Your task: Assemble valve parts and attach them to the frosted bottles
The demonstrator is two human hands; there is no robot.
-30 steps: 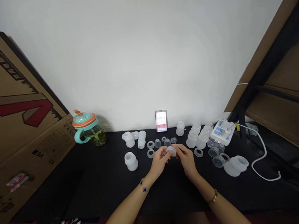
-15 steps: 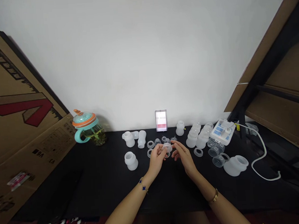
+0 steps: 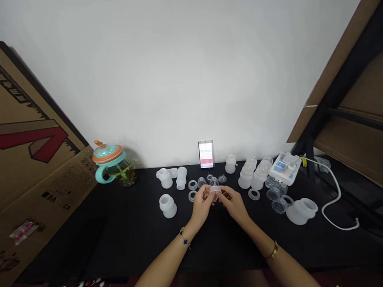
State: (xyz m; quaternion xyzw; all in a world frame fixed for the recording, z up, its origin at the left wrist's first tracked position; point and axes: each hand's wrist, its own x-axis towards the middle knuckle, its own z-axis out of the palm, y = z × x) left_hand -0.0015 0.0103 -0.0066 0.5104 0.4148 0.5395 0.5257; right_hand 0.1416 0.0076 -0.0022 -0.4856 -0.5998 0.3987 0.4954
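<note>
Both hands meet at the table's middle around a translucent baby bottle ring (image 3: 215, 189). My left hand (image 3: 201, 203) grips its left side between thumb and fingers. At its right side, the thumb and fingers of my right hand (image 3: 234, 202) are closed on it too. The fingers hide its underside. Just beyond lie clear bottle teats (image 3: 201, 182) and a small disc-like part (image 3: 222, 179). Loose rings (image 3: 192, 185) lie to the left of them, with another ring (image 3: 254, 194) to the right of my right hand.
Frosted bottles (image 3: 168, 206) stand at left, others (image 3: 245, 177) in rows at right. Clear covers (image 3: 280, 205), a wide bottle (image 3: 302, 211) and a white power strip (image 3: 285, 168) with a cable are farther right. A phone (image 3: 206, 154) leans on the wall. A teapot (image 3: 114, 164) stands far left.
My right hand has moved left and closed on the ring, from apart with bent fingers. The ring has tipped in my left hand, which stays in nearly the same place.
</note>
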